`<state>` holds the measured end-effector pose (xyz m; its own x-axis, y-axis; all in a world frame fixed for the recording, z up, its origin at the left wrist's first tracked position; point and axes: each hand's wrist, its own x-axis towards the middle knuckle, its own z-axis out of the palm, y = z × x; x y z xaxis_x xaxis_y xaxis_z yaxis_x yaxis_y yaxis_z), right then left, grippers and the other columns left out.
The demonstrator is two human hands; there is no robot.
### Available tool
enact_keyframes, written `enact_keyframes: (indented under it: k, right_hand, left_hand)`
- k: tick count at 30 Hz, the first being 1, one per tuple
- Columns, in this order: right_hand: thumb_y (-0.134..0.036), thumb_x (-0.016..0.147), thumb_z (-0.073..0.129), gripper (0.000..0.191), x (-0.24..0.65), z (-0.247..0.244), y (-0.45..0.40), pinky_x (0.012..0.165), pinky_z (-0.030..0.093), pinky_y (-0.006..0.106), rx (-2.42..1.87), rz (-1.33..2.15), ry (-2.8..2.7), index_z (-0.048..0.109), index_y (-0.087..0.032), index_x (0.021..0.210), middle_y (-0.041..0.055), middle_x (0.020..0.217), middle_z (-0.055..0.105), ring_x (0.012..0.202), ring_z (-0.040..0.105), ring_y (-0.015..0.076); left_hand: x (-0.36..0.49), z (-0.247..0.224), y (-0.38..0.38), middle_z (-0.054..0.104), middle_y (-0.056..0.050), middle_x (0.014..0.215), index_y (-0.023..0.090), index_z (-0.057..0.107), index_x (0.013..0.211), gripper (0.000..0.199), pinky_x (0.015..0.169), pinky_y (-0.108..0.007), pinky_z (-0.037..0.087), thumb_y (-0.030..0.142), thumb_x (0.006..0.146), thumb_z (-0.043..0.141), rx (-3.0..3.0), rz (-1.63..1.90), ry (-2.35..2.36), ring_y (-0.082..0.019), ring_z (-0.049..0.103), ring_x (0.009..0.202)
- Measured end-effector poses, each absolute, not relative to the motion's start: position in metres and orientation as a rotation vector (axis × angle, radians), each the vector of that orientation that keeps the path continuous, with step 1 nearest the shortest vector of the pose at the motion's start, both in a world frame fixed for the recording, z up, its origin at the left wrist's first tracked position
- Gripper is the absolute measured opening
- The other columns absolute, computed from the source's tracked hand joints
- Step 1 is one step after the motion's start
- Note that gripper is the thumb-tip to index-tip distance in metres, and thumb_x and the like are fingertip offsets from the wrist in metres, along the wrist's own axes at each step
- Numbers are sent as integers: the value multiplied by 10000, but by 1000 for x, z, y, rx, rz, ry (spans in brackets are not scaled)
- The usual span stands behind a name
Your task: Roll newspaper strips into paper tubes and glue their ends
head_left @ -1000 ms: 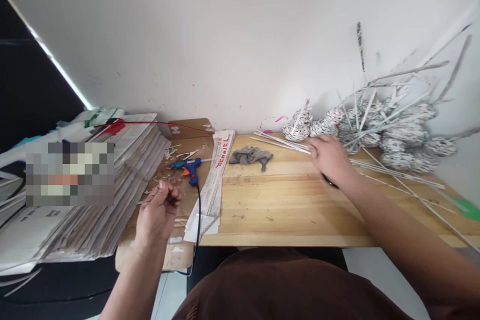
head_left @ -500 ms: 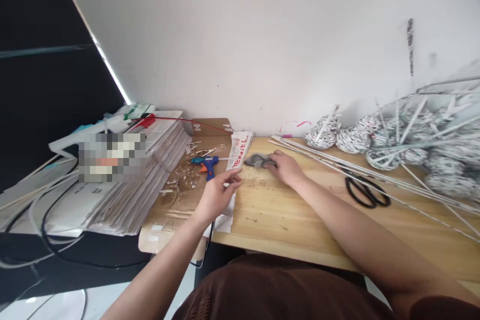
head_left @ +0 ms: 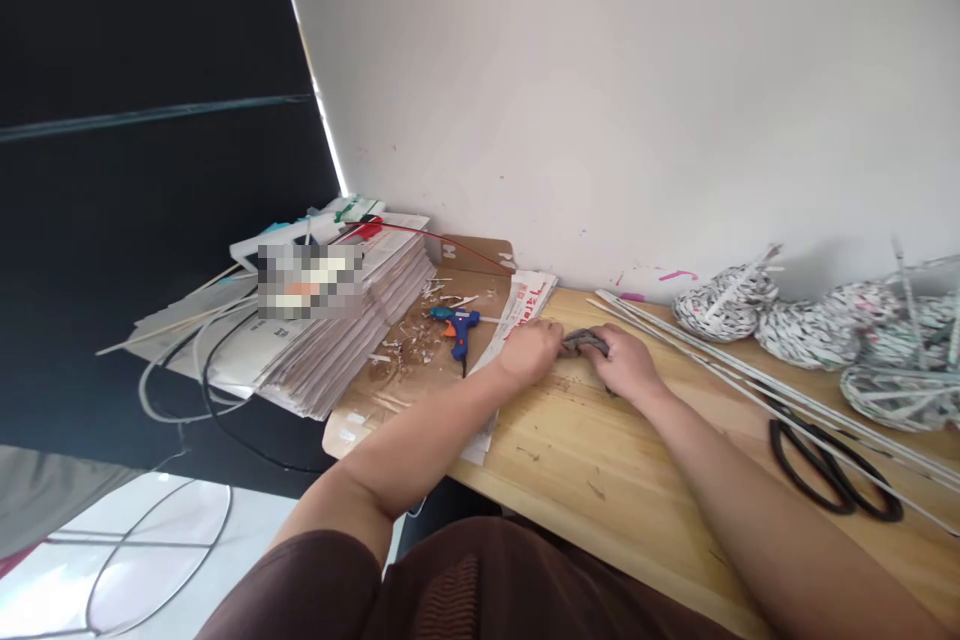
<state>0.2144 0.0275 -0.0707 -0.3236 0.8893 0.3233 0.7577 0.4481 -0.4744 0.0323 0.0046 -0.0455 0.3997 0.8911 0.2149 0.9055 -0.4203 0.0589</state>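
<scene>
A crumpled grey cloth (head_left: 586, 340) is stretched between my two hands, low over the wooden table. My left hand (head_left: 531, 353) has its fingers closed on the cloth's left end. My right hand (head_left: 627, 362) grips the other end, with a bit of cloth hanging below the thumb. To the left of my left hand, a blue glue gun (head_left: 460, 328) lies on brown cardboard, its nozzle side near a newspaper strip (head_left: 529, 300). My left fingertips are partly hidden behind the hand.
A thick paper stack (head_left: 341, 350) stands at the left. Long rolled-paper sticks (head_left: 675, 350) lie across the right of the wooden table (head_left: 585, 450), beside black-handled scissors (head_left: 832, 465). Woven paper pieces (head_left: 806, 332) line the wall. Scraps (head_left: 405, 340) litter the cardboard.
My left hand has moved right from beside the glue gun and taken hold of the cloth. My right hand has kept its grip. The view has turned left.
</scene>
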Motion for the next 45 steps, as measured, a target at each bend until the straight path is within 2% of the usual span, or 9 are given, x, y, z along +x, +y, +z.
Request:
enact_keyframes:
  k: [7, 13, 17, 21, 25, 28, 30, 39, 45]
  right_hand:
    - [-249, 827, 565, 214, 213, -70, 26, 756, 439, 309, -1412, 334, -2135, 698, -181, 981, 84, 950, 684, 877, 633, 238]
    - [-231, 810, 584, 236, 213, -71, 26, 840, 456, 330, -1394, 384, -2107, 708, -170, 1001, 98, 1023, 698, 961, 638, 251]
    - [-246, 806, 584, 224, 216, -71, 29, 841, 465, 337, -1393, 421, -2057, 710, -184, 981, 90, 996, 711, 951, 644, 245]
    - [-271, 787, 593, 207, 219, -71, 31, 817, 468, 343, -1355, 441, -2052, 708, -201, 945, 80, 977, 708, 922, 645, 241]
    - [-284, 779, 596, 211, 220, -72, 30, 790, 469, 334, -1306, 431, -2075, 699, -207, 946, 71, 973, 696, 888, 642, 229]
    - [-269, 772, 601, 210, 220, -72, 29, 778, 475, 331, -1292, 438, -2082, 696, -211, 950, 68, 962, 701, 876, 646, 225]
    - [-248, 770, 599, 209, 220, -71, 28, 796, 476, 334, -1285, 453, -2083, 696, -211, 951, 68, 974, 707, 895, 647, 226]
    - [-221, 749, 594, 203, 216, -70, 27, 784, 469, 321, -1342, 441, -2071, 697, -194, 922, 69, 943, 709, 874, 644, 221]
    - [-253, 735, 602, 182, 219, -71, 28, 758, 455, 320, -1398, 454, -1987, 677, -196, 891, 59, 886, 704, 844, 637, 226]
  left_hand:
    - [33, -43, -10, 674, -135, 946, 129, 592, 1020, 299, 787, -331, 495, 378, 939, 449, -2550, -274, -1591, -245, 630, 959]
    - [35, -41, -19, 695, -123, 932, 141, 624, 967, 344, 732, -309, 493, 434, 932, 446, -2518, -257, -1639, -238, 650, 913]
    - [28, -37, -28, 705, -111, 902, 164, 660, 918, 381, 711, -298, 486, 472, 927, 436, -2484, -248, -1718, -233, 661, 880]
    - [16, -30, -30, 699, -82, 909, 196, 669, 922, 368, 738, -300, 489, 526, 873, 512, -2504, -459, -1799, -227, 648, 889]
    - [24, -30, -15, 663, -77, 1123, 196, 599, 1174, 371, 889, -275, 469, 360, 842, 617, -2661, -788, -1706, -186, 613, 1026]
    - [37, -36, -1, 683, -60, 1072, 193, 637, 1099, 254, 884, -252, 467, 227, 854, 581, -2723, -624, -1712, -169, 623, 1012]
    - [43, -39, 3, 698, -81, 996, 164, 656, 1011, 186, 846, -269, 481, 207, 866, 547, -2702, -549, -1754, -186, 643, 954]
    - [45, -36, -6, 702, -153, 933, 123, 614, 1015, 322, 758, -334, 492, 404, 862, 576, -2528, -362, -1897, -264, 674, 886]
    - [23, -25, -27, 692, -129, 850, 161, 645, 799, 506, 748, -331, 466, 649, 811, 511, -2461, -328, -1912, -260, 656, 865]
